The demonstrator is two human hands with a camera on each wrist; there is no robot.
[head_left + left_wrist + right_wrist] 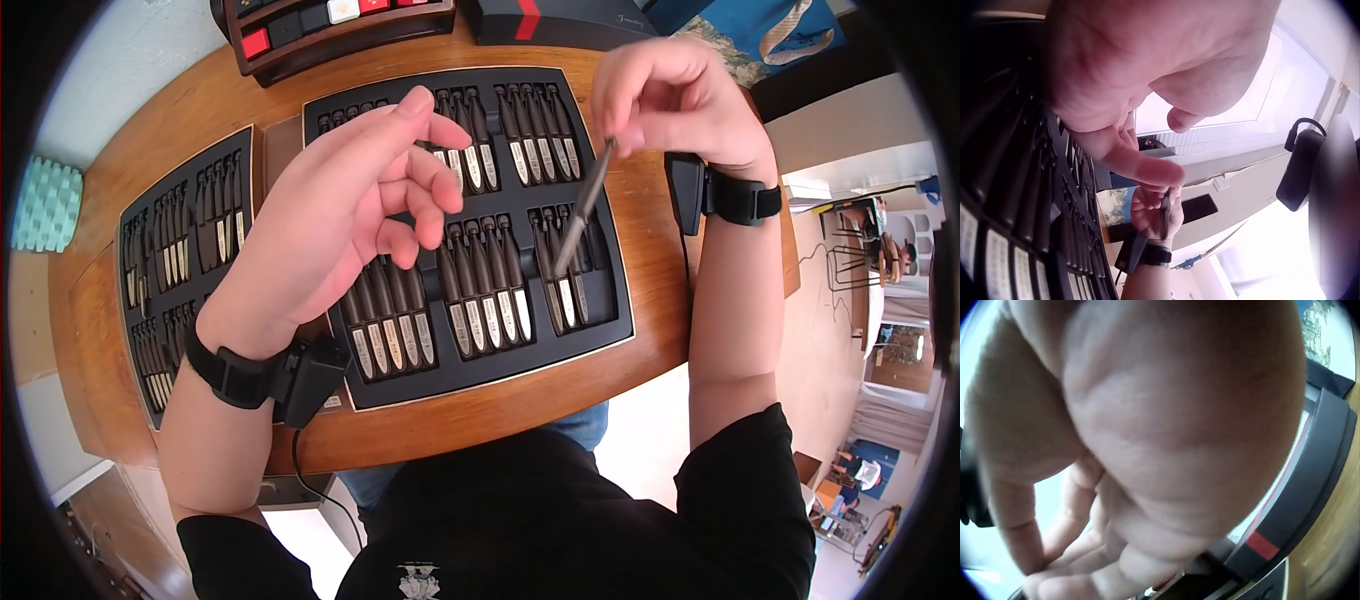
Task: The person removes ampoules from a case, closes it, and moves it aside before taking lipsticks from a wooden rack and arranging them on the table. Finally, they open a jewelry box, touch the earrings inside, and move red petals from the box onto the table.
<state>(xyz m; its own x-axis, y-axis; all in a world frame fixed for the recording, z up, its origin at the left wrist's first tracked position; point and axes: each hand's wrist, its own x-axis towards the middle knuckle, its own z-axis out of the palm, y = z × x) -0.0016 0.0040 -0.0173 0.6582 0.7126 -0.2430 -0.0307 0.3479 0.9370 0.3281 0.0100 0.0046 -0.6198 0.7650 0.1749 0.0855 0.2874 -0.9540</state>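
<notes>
My right hand (680,100) pinches one end of a slim, dark, tapered stick (585,205) between thumb and fingertips. The stick slants down over the right side of a large black tray (500,375). Several rows of similar dark pieces with pale labelled ends (490,300) lie in the tray's compartments; the lower right compartment holds fewer. Above the tray's left part is my left hand (350,190), its fingers loosely bent with nothing in them. In the left wrist view the right hand (1157,215) shows beyond the left fingertips. The right wrist view hides the pinched stick behind the palm.
A second black tray (133,215) of similar pieces lies on the wooden table (660,310) at left. Behind stand a dark rack with coloured squares (287,28), a black box with a red mark (490,22) and a blue bag (800,35). A cable (325,495) hangs from the left wrist camera.
</notes>
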